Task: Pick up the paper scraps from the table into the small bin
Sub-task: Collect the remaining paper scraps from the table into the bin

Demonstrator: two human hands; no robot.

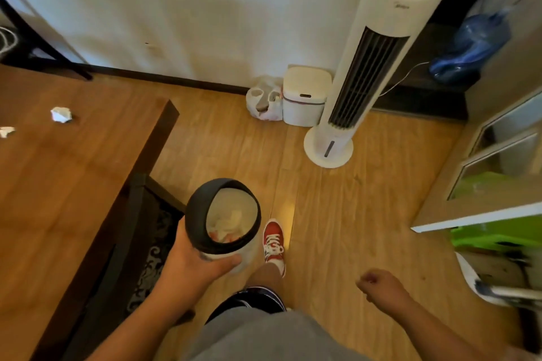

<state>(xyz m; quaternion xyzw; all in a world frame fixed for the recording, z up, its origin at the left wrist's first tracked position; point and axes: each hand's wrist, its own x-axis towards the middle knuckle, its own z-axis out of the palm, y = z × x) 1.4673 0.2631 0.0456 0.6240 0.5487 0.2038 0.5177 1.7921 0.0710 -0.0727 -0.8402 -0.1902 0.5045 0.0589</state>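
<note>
My left hand (196,264) grips the small bin (225,217) from below, holding it in the air beside the table's right edge. The bin is white with a black rim and has crumpled white and reddish scraps inside. Two white paper scraps lie on the wooden table (73,190): a crumpled ball (61,114) at the upper left and a smaller piece (6,131) at the left frame edge. My right hand (378,283) hangs over the floor at the lower right, fingers curled into a loose fist with nothing in it.
A dark chair (140,243) is tucked against the table's right side. On the floor by the wall stand a white lidded bin (305,97), a plastic bag (264,101) and a tall white tower fan (360,73). Shelving (498,161) lines the right side. My red shoe (273,239) is on the wood floor.
</note>
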